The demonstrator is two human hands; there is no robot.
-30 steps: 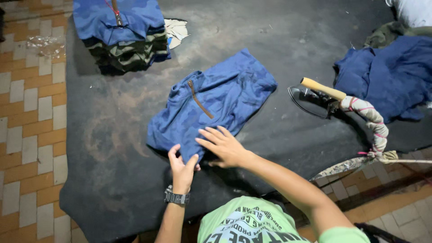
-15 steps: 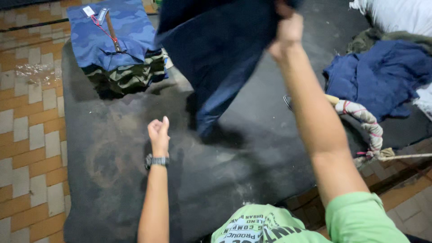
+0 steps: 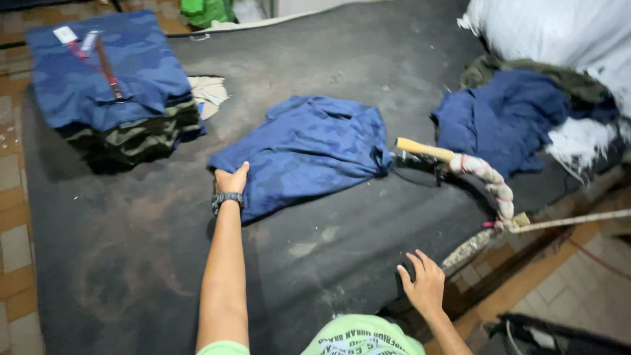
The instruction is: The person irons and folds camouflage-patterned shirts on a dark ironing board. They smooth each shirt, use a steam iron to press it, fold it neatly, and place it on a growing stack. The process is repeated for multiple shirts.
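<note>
Landing flat on the dark mat (image 3: 131, 263) since half a second ago, when the right hand held it up in the air, the blue garment (image 3: 309, 148) now lies mid-mat with the left hand (image 3: 231, 179) gripping its near-left corner. Right hand (image 3: 424, 283) has let go, fingers spread loose at the mat's near edge, holding nothing. Count: one loose blue garment, one folded stack (image 3: 118, 92) left of it, one crumpled pile (image 3: 506, 121) right, one wooden-handled iron (image 3: 427, 152) between

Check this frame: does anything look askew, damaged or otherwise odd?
The blue garment under the left hand lies crumpled and skewed, unlike the neat folded stack. More clothes sit in a loose heap. The dark mat shows pale scuffs.
</note>
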